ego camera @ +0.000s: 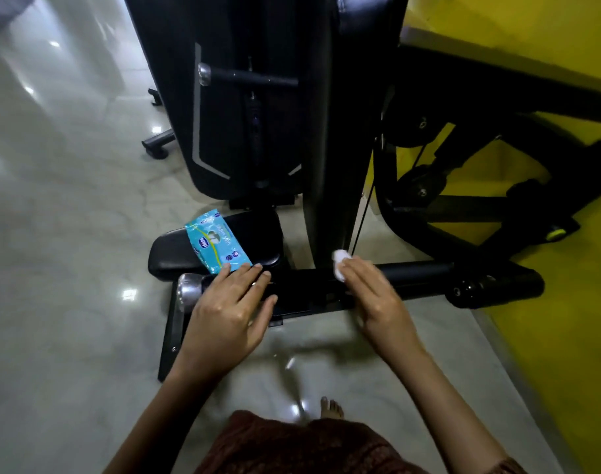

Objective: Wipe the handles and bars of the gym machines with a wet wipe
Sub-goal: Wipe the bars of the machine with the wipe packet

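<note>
A low black horizontal bar (415, 271) of a gym machine runs across the middle, with a chrome end cap (188, 288) at its left end. My right hand (370, 295) holds a crumpled white wet wipe (340, 265) against the bar near the machine's upright column (329, 186). My left hand (230, 309) rests flat with straight fingers on the bar's left part, just right of the chrome cap. A blue pack of wipes (215, 242) lies on the black padded seat (258, 234) just beyond my left fingers.
The machine's black shrouded weight stack (223, 107) with a second handle bar (251, 77) stands behind. Black frame arms and pulleys (422, 186) sit right, against a yellow wall (548, 319). Glossy pale floor (69, 234) lies left and near; my bare toes (331, 407) show below.
</note>
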`<action>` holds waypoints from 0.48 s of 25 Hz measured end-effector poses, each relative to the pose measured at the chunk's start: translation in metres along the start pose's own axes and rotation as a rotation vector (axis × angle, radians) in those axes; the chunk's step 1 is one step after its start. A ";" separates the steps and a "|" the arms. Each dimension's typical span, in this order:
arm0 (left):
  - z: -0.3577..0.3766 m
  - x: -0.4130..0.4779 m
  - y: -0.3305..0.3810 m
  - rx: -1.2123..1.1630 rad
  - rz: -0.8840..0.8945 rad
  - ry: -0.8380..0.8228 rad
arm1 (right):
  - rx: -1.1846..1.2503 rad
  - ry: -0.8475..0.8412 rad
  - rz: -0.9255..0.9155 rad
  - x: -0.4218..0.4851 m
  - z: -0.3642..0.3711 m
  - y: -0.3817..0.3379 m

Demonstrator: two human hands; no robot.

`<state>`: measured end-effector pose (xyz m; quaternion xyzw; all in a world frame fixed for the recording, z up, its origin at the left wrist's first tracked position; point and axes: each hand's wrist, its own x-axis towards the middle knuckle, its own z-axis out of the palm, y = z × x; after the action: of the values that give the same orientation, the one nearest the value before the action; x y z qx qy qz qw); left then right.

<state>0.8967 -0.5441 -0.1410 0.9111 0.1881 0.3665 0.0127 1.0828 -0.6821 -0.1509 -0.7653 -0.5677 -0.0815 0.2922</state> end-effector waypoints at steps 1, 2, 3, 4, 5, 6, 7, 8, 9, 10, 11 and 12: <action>0.005 0.003 0.009 0.006 -0.006 0.002 | -0.037 0.013 0.075 -0.007 -0.014 0.022; 0.010 0.006 0.016 0.013 -0.004 -0.002 | -0.061 0.038 0.148 -0.012 -0.025 0.037; 0.014 0.008 0.022 0.026 0.004 -0.005 | -0.074 0.063 0.209 -0.012 -0.028 0.042; 0.020 0.011 0.028 0.041 0.010 -0.008 | -0.077 0.091 0.238 -0.009 -0.025 0.039; 0.025 0.013 0.034 0.053 0.012 -0.009 | -0.050 0.101 0.224 -0.004 -0.018 0.026; 0.030 0.015 0.040 0.065 0.011 -0.010 | -0.003 0.076 0.158 0.001 -0.010 0.010; 0.033 0.017 0.044 0.078 0.008 -0.007 | 0.034 0.039 0.049 0.002 -0.003 -0.004; 0.035 0.018 0.047 0.093 0.005 -0.006 | 0.045 -0.006 -0.065 0.002 0.000 -0.009; 0.037 0.020 0.049 0.107 -0.002 -0.007 | 0.038 -0.050 -0.144 0.002 -0.003 -0.001; 0.038 0.020 0.050 0.119 -0.011 -0.008 | 0.021 -0.066 -0.165 0.000 -0.011 0.017; 0.039 0.021 0.052 0.128 -0.021 -0.009 | -0.013 -0.046 -0.119 -0.004 -0.020 0.038; 0.041 0.023 0.056 0.133 -0.028 -0.010 | -0.065 -0.008 -0.028 -0.010 -0.032 0.059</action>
<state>0.9579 -0.5829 -0.1465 0.9091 0.2248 0.3483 -0.0415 1.1401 -0.7184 -0.1499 -0.7666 -0.5766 -0.1011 0.2639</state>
